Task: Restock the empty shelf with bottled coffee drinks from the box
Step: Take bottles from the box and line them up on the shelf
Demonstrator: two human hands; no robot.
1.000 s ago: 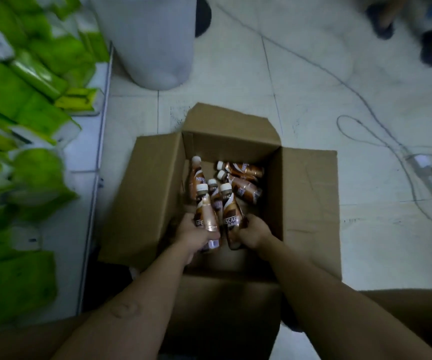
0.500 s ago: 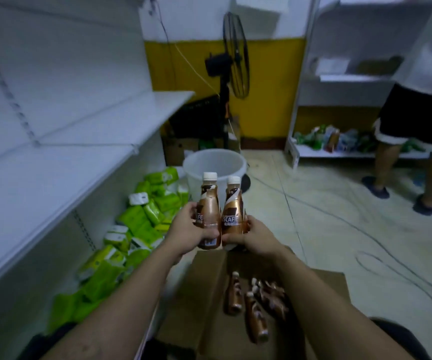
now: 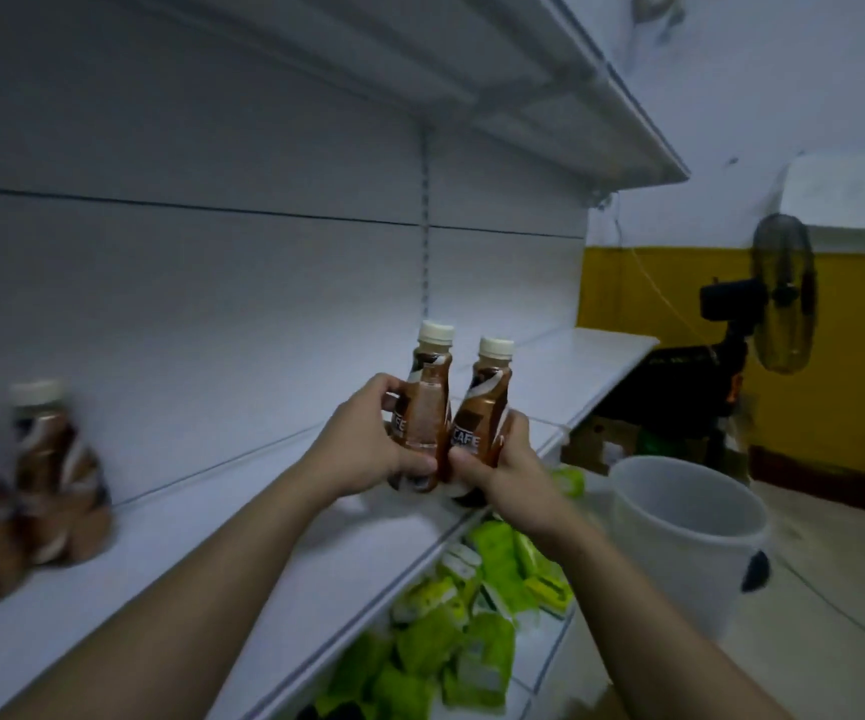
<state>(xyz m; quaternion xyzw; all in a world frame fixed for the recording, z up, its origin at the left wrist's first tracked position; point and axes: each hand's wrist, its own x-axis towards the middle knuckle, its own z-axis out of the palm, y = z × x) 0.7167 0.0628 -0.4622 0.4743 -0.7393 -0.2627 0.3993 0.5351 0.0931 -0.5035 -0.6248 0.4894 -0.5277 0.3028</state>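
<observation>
Two brown coffee bottles with cream caps stand upright side by side above the front edge of the white shelf (image 3: 222,517). My left hand (image 3: 368,444) grips the left coffee bottle (image 3: 425,402). My right hand (image 3: 503,470) grips the right coffee bottle (image 3: 487,407). The two bottles touch each other. At the far left of the same shelf stand blurred coffee bottles (image 3: 50,475), upright against the back panel. The box is out of view.
An upper white shelf (image 3: 601,96) overhangs. Green packets (image 3: 472,631) fill the low shelf beneath. A white bucket (image 3: 679,537) stands on the floor at right, with a black fan (image 3: 778,293) by the yellow wall behind it.
Both hands lifted the two bottles out of the box and carried them up and left to the shelf. My view swung from the box on the floor to the shelf.
</observation>
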